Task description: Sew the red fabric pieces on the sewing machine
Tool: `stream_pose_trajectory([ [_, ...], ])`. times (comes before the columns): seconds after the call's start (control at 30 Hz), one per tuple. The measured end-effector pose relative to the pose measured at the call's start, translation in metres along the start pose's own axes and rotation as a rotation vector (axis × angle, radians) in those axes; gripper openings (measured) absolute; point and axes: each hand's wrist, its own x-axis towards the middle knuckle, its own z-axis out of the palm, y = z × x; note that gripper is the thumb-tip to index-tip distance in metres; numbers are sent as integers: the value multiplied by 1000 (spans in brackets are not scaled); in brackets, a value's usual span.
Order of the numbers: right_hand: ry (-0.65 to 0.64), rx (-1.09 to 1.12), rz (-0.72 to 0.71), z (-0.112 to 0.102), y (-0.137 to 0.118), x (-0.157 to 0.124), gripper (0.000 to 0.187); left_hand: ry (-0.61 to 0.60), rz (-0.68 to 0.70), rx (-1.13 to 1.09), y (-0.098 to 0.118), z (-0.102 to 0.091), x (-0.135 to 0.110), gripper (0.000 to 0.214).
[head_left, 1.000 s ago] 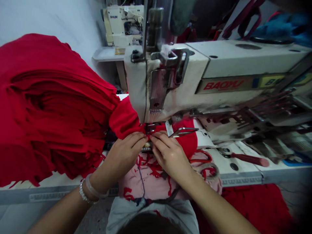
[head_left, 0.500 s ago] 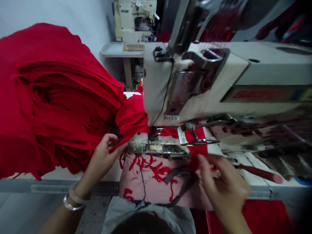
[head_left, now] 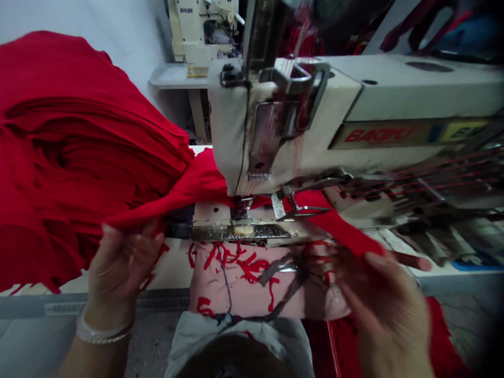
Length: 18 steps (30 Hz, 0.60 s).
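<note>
A cream sewing machine [head_left: 354,110] fills the upper right, its needle and presser foot [head_left: 239,207] over a metal plate [head_left: 236,232]. Red fabric [head_left: 189,189] runs from under the foot out to the left. My left hand [head_left: 120,265] is closed on that fabric's edge, well left of the needle. My right hand [head_left: 388,310] is low on the right and blurred by motion; a red strip [head_left: 346,231] runs from the foot toward it.
A tall stack of red cloth pieces [head_left: 71,152] stands on the left of the table. A pink cloth [head_left: 252,286] littered with red scraps lies below the plate. A red-handled tool [head_left: 409,260] rests to the right. Another sewing machine [head_left: 200,26] stands behind.
Both hands left the needle. The left hand pulled the red fabric down and to the left. The right hand swept to the lower right.
</note>
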Motion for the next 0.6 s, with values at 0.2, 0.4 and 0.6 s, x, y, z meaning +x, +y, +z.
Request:
stream_pose_trajectory([
  [0.2,-422,-845,-1252,60,1,-7,14,-327,457,93,16,62,4,35],
  [0.4,-647,-1160,-1375,63,19,2,27,-528,1026,979,-4,75,-3,22],
  [0.6,-568,-1184,-1349,61,20,-4,32,-563,1046,1378,1,68,-20,38],
])
